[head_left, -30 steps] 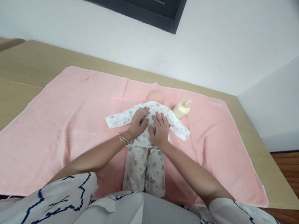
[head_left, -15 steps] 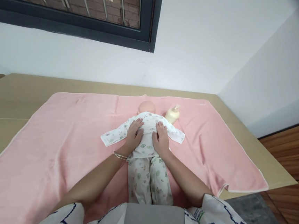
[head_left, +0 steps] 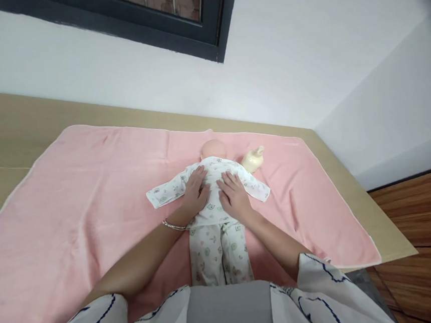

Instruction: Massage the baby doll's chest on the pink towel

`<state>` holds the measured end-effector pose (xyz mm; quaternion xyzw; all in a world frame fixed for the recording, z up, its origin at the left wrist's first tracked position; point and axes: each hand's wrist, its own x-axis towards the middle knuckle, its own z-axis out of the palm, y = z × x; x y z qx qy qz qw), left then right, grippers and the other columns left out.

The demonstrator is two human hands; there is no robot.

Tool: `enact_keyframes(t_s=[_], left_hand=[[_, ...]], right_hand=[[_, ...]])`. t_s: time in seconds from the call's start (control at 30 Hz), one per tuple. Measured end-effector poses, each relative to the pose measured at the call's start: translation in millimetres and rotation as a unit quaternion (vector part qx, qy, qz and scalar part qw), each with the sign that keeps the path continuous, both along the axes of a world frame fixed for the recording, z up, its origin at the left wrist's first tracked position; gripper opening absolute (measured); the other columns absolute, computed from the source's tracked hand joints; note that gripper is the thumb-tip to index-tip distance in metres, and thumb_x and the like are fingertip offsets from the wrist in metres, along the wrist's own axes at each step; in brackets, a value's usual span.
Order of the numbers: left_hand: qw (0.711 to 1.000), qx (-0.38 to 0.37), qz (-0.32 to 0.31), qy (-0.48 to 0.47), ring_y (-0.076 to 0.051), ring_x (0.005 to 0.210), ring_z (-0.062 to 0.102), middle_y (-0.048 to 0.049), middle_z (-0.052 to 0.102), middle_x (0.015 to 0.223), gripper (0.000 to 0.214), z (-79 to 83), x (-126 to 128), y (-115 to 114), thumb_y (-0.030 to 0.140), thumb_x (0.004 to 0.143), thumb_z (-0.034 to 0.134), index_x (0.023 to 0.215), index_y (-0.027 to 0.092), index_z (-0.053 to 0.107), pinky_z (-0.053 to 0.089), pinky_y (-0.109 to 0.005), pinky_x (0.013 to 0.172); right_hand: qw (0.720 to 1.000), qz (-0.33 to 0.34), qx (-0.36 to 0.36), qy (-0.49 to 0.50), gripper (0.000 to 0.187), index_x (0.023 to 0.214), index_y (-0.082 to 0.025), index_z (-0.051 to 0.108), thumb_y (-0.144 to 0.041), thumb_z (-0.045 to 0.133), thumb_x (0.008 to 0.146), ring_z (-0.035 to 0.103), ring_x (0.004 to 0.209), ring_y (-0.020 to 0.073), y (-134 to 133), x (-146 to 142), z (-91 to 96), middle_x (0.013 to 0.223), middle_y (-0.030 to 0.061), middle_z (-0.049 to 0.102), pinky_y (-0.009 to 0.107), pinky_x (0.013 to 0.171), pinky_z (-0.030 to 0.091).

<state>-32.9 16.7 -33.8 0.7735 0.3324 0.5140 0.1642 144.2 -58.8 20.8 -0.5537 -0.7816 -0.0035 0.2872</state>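
A baby doll in a white patterned shirt and trousers lies on its back on a pink blanket, its bald head pointing away from me. My left hand, with a thin bangle at the wrist, lies flat on the left side of the doll's chest, fingers stretched out. My right hand lies flat on the right side of the chest, fingers also out. Neither hand holds anything. A cream baby bottle lies on the blanket just right of the doll's head.
The blanket covers a light wooden table that stands against a white wall below a dark window frame. The table's right edge drops to a wooden floor. My patterned sleeves and grey clothing fill the bottom of the view.
The view has swung and levelled, so the doll now lies nearly straight before me. My two hands have stayed flat on the doll's chest, shifting only slightly.
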Motion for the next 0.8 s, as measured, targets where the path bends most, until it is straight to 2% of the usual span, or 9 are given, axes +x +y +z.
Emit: enact_keyframes(t_s=[0.1,0.2,0.27,0.37,0.4,0.5,0.63,0.7,0.8], left_hand=[[1.0,-0.001,-0.006,0.002,-0.029,0.147,0.044,-0.0159,0.05,0.154,0.045,1.8,-1,-1,0.03,0.1,0.046,0.144,0.02,0.05,0.038,-0.059,0.12],[1.0,-0.002,-0.014,0.003,-0.029,0.147,0.043,-0.0162,0.05,0.154,0.046,4.8,-2,-2,0.027,0.098,0.047,0.144,0.02,0.049,0.037,-0.059,0.121],[1.0,-0.006,-0.017,0.01,-0.029,0.148,0.043,-0.0157,0.05,0.153,0.048,6.3,-2,-3,0.025,0.097,0.048,0.144,0.02,0.049,0.037,-0.059,0.121],[1.0,-0.005,-0.017,0.011,-0.029,0.147,0.043,-0.015,0.053,0.152,0.049,6.6,-1,-4,0.022,0.095,0.048,0.144,0.02,0.05,0.038,-0.059,0.121],[1.0,-0.001,-0.018,0.007,-0.029,0.147,0.043,-0.015,0.053,0.151,0.049,6.2,-1,-4,0.021,0.094,0.048,0.144,0.02,0.05,0.038,-0.059,0.121],[1.0,0.005,-0.022,0.001,-0.027,0.147,0.043,-0.0142,0.054,0.15,0.051,4.0,-1,-1,0.017,0.093,0.045,0.144,0.02,0.05,0.038,-0.058,0.121],[1.0,0.002,-0.024,0.005,-0.028,0.147,0.043,-0.0138,0.053,0.151,0.05,1.6,-2,1,0.021,0.094,0.047,0.144,0.021,0.051,0.037,-0.059,0.121],[1.0,0.0,-0.026,0.007,-0.029,0.147,0.043,-0.0143,0.053,0.152,0.048,2.1,-2,-1,0.021,0.094,0.048,0.142,0.02,0.053,0.036,-0.059,0.122],[0.999,-0.029,-0.01,0.011,-0.029,0.148,0.042,-0.0146,0.053,0.152,0.048,6.4,2,-2,0.018,0.092,0.047,0.14,0.018,0.054,0.034,-0.06,0.123]], right_hand=[[0.997,0.013,-0.079,0.006,0.045,0.141,-0.015,0.056,-0.029,0.044,0.101,0.039,0.151,0.0276,39,6,19.1,0.155,0.0128,0.051,0.055,0.127,0.026],[0.992,-0.005,-0.126,-0.004,0.053,0.149,-0.011,0.048,-0.033,0.047,0.101,0.032,0.154,0.0307,65,8,25.9,0.161,0.0171,0.041,0.054,0.127,0.026],[0.991,-0.046,-0.129,-0.014,0.057,0.152,-0.009,0.043,-0.035,0.045,0.101,0.028,0.155,0.0335,63,3,23.1,0.163,0.0209,0.035,0.057,0.126,0.026],[0.988,-0.107,-0.107,-0.03,0.059,0.154,-0.002,0.035,-0.032,0.036,0.103,0.025,0.155,0.0368,35,-13,14.3,0.162,0.028,0.032,0.062,0.124,0.026],[0.989,-0.103,-0.096,-0.041,0.06,0.154,0.0,0.035,-0.032,0.036,0.103,0.023,0.156,0.0381,25,-19,11.9,0.163,0.0287,0.029,0.061,0.124,0.025],[0.993,-0.039,-0.079,-0.076,0.057,0.154,-0.006,0.039,-0.029,0.038,0.102,0.017,0.158,0.0377,10,-24,9.9,0.166,0.0196,0.03,0.06,0.127,0.021],[0.992,0.052,-0.1,-0.063,0.05,0.15,-0.02,0.048,-0.034,0.038,0.103,0.021,0.158,0.0289,36,-1,15.3,0.164,0.0067,0.038,0.057,0.129,0.018],[0.993,0.019,-0.111,-0.029,0.051,0.151,-0.02,0.047,-0.037,0.035,0.105,0.024,0.157,0.0268,49,10,16.2,0.164,0.0073,0.037,0.055,0.128,0.021],[0.991,-0.084,-0.107,-0.003,0.058,0.153,-0.006,0.041,-0.037,0.036,0.104,0.027,0.156,0.0309,45,6,12.1,0.163,0.0198,0.035,0.054,0.127,0.025]])
